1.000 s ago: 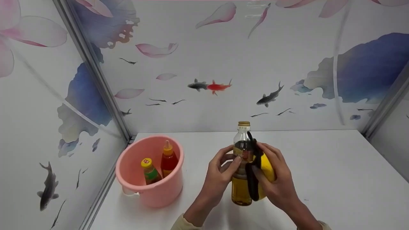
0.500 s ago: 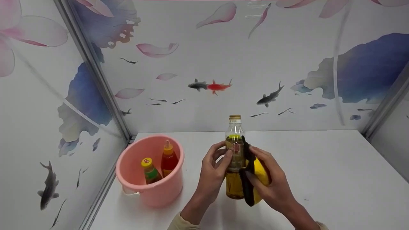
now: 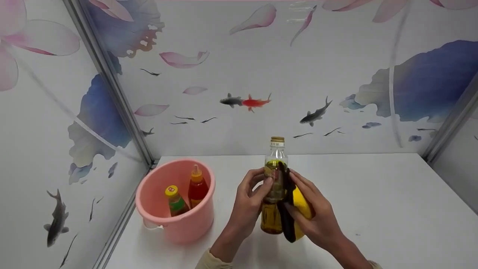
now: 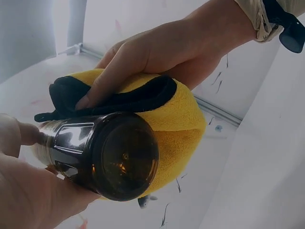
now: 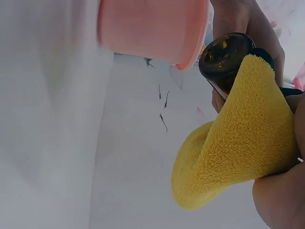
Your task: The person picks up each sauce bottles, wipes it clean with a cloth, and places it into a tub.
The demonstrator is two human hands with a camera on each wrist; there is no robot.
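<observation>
My left hand (image 3: 248, 198) grips a glass bottle (image 3: 272, 218) of yellow-brown liquid with a gold cap, thumb across its label. The bottle stands nearly upright above the table, its round base showing in the left wrist view. In my right hand (image 3: 317, 209) is a folded yellow cloth (image 5: 252, 124) with a black border, pinched between thumb and fingers. The cloth lies against the bottle's right side, its dark edge (image 4: 128, 101) along the glass in the left wrist view. Part of the label is hidden by the cloth and my left thumb.
A pink bucket (image 3: 179, 231) stands on the white table (image 3: 388, 209) to the left. Inside it are a red sauce bottle (image 3: 197, 188) with a yellow nozzle cap and a yellow-capped jar (image 3: 176, 203). Painted panels (image 3: 194, 138) close off the back and sides.
Both hands have moved the bottle and cloth slightly left since a second ago. The cloth has shifted along the bottle's side, and the bottle tilts a little differently. The bucket stays put.
</observation>
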